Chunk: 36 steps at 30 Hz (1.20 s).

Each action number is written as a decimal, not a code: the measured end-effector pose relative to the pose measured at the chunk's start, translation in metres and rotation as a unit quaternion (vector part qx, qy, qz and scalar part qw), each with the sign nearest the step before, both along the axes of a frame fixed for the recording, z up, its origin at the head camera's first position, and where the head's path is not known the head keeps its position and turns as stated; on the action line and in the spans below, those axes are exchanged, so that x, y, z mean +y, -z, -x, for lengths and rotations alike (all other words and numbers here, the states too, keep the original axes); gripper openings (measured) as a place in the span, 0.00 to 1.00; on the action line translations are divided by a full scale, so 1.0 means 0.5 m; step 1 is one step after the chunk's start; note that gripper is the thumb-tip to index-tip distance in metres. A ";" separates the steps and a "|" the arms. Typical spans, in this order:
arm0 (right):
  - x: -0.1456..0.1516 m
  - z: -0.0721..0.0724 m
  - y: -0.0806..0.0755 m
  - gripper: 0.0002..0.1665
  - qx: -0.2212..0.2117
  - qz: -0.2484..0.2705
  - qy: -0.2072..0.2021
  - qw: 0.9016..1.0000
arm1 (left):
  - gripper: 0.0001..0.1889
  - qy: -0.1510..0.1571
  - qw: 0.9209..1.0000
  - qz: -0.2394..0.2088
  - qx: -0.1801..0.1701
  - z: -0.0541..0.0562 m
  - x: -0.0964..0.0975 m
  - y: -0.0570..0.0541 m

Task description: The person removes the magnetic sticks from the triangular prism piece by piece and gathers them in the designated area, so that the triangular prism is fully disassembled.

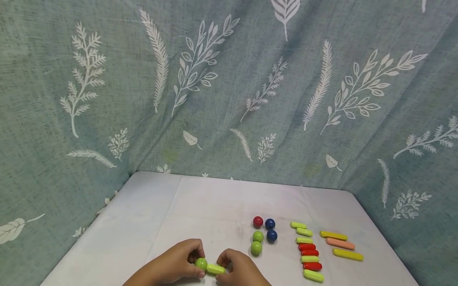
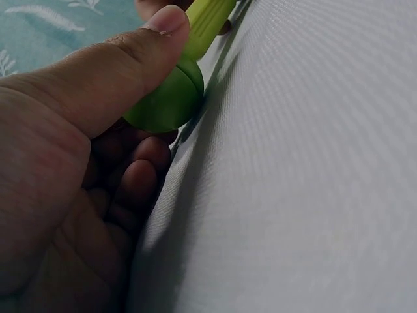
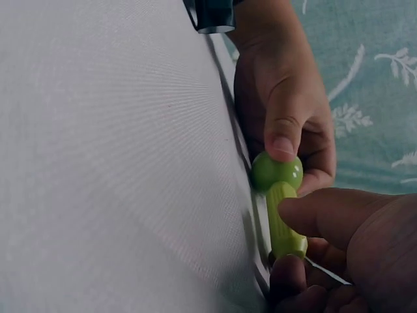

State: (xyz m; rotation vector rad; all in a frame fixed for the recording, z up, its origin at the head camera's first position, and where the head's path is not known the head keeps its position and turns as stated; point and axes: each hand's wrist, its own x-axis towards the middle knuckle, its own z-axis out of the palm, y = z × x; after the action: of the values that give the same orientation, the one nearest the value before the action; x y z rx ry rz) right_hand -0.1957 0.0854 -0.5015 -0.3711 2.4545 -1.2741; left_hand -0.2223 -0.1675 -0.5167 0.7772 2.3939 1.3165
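Near the table's front edge, my left hand (image 1: 180,260) pinches a green ball (image 1: 201,263) between thumb and fingers. My right hand (image 1: 240,269) holds a short yellow-green ridged rod (image 1: 216,269), gripped by thumb and fingertips. One end of the rod meets the ball in the right wrist view, where ball (image 3: 272,171) and rod (image 3: 280,225) form one line. Whether they are joined or only touching, I cannot tell. In the left wrist view the thumb lies over the green ball (image 2: 166,104), hiding part of it.
Right of my hands lie a red ball (image 1: 257,222), two blue balls (image 1: 272,236) and two green balls (image 1: 256,248). Farther right is a column of short yellow-green rods (image 1: 313,275) and red rods (image 1: 313,266). Beyond it lie longer yellow rods (image 1: 348,254) and an orange rod (image 1: 340,243).
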 end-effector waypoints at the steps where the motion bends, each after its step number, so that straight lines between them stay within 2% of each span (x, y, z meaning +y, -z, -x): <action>1: -0.001 -0.001 0.000 0.14 0.001 0.000 0.001 1.000 | 0.20 0.000 1.000 0.000 0.000 0.000 0.000 0.000; 12: 0.004 0.000 0.009 0.13 0.015 -0.006 0.003 1.000 | 0.20 0.001 1.000 0.002 -0.008 -0.003 -0.002 -0.006; 36: 0.005 -0.004 0.011 0.10 -0.001 0.008 0.022 1.000 | 0.19 0.002 1.000 0.003 -0.009 -0.006 -0.001 -0.008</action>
State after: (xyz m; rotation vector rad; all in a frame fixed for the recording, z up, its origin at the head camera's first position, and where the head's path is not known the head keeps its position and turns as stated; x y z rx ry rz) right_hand -0.1939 0.0878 -0.5069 -0.3203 2.4651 -1.3114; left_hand -0.2194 -0.1678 -0.5127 0.7650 2.3808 1.3098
